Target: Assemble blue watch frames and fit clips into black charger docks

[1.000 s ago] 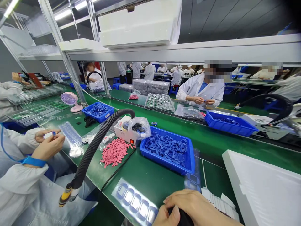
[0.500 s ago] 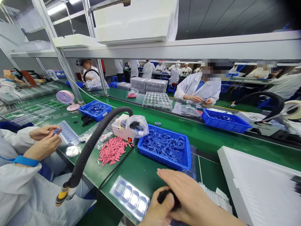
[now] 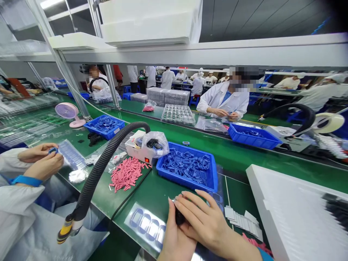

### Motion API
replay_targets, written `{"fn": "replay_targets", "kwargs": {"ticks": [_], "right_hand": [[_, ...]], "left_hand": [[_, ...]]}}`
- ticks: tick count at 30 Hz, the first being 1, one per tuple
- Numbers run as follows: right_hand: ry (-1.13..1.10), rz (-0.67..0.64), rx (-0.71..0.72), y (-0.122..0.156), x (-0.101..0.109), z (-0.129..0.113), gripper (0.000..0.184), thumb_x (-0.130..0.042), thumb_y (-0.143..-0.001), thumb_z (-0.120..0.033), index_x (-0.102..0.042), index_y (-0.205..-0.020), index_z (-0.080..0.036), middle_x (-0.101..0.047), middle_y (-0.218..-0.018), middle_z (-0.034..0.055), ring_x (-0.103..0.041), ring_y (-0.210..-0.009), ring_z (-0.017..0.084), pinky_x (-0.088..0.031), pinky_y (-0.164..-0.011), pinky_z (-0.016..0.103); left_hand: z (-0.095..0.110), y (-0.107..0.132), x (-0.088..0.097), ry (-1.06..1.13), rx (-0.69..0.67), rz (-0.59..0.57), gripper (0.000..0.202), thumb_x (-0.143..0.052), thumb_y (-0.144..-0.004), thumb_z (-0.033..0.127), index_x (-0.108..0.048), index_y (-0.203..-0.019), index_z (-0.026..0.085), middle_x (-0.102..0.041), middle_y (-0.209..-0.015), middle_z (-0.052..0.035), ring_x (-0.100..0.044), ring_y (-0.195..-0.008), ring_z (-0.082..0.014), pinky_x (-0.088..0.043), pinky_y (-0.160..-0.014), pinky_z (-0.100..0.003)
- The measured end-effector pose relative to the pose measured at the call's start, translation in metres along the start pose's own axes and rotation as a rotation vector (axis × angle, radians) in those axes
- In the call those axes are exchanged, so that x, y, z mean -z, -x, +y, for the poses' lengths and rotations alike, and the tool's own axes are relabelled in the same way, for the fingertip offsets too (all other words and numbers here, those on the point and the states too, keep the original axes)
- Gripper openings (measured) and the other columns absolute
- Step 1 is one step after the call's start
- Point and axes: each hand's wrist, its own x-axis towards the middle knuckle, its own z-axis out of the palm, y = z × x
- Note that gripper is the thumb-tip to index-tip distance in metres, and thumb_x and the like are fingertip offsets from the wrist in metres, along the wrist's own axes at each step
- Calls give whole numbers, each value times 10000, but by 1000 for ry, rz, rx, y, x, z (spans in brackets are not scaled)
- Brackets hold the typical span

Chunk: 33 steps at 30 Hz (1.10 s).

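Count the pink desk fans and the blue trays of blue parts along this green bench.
Blue trays of blue parts: 3
Pink desk fan: 1
Total: 4
The farther blue bins are too small to tell.

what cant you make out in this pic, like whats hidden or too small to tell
Head view:
- black part: the left hand and right hand cover most of it, so its shape is unclear
- black pieces in the clear plastic bag: the film blurs them
- small blue item in a co-worker's fingers: too small to identify
- dark strip on the white foam board: cut off by the right edge
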Motion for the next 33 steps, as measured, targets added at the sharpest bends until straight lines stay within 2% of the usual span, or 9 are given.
{"fn": "replay_targets", "kwargs": {"ticks": [3,6,8,11,13,15,24,29,33], "right_hand": [[10,5,19,4,-5,0,272,-495,-802,-116,-615,-1044,-83,-693,-1014,61,-585,-964,200,-409,-811,341],[3,-44,-59,4,-10,4,321,-527,-720,-103,-607,-1030,-82,-695,-971,71,-589,-828,197,-428,-668,313],[-19,-238,-190,0,-16,9,358,-541,-707,-156,-595,-1056,-97,-682,-996,79,-585,-791,204,-438,-639,318],[-38,-578,-350,-10,-34,13,417,-568,-723,-239,-561,-1122,-117,-645,-1078,105,-599,-856,227,-459,-656,327],[-45,-676,-394,-17,-52,13,421,-579,-734,-251,-547,-1132,-117,-646,-1050,112,-614,-852,226,-464,-642,316],[-52,-722,-421,-23,-69,12,402,-594,-735,-249,-548,-1107,-103,-658,-958,106,-627,-787,221,-463,-603,308],[-66,-862,-564,-36,-101,23,313,-514,-876,-392,-549,-1059,-141,-601,-978,49,-592,-836,157,-493,-746,359],[-89,-798,-605,-30,-105,19,445,-538,-820,-292,-458,-1220,-115,-592,-1095,113,-612,-887,209,-492,-738,335],[-83,-712,-639,-17,-102,8,574,-455,-825,-237,-291,-1359,-105,-473,-1301,157,-592,-996,217,-493,-771,312]], "left_hand": [[1,-1,4,-40,-16,58,366,-398,-917,336,-713,-855,162,-731,-914,-57,-641,-967,-101,-436,-915,-162],[13,2,12,-279,-77,120,423,-370,-899,447,-673,-1013,174,-670,-1124,-88,-569,-1118,-175,-404,-997,-291],[33,6,20,-617,-229,152,482,-377,-857,542,-578,-1171,236,-556,-1298,-80,-476,-1223,-220,-348,-1047,-385],[77,7,32,-1393,-536,145,430,-491,-848,422,-501,-1245,259,-437,-1405,-70,-346,-1315,-208,-253,-1098,-387],[106,4,37,-1903,-583,50,423,-447,-867,350,-468,-1275,237,-408,-1422,-88,-347,-1313,-221,-296,-1076,-424],[126,-4,39,-2070,-578,-2,484,-508,-819,278,-447,-1294,209,-447,-1389,-113,-387,-1287,-240,-285,-1077,-463],[149,-46,47,-2246,-576,-121,481,-495,-772,153,-489,-1250,206,-604,-1207,-97,-533,-1138,-227,-387,-1005,-458],[153,-53,53,-2284,-617,-140,511,-484,-762,96,-479,-1260,212,-607,-1188,-89,-534,-1119,-220,-399,-991,-456],[153,-53,54,-2332,-644,-153,516,-485,-777,100,-459,-1281,212,-596,-1207,-91,-524,-1114,-218,-407,-983,-444]]}}
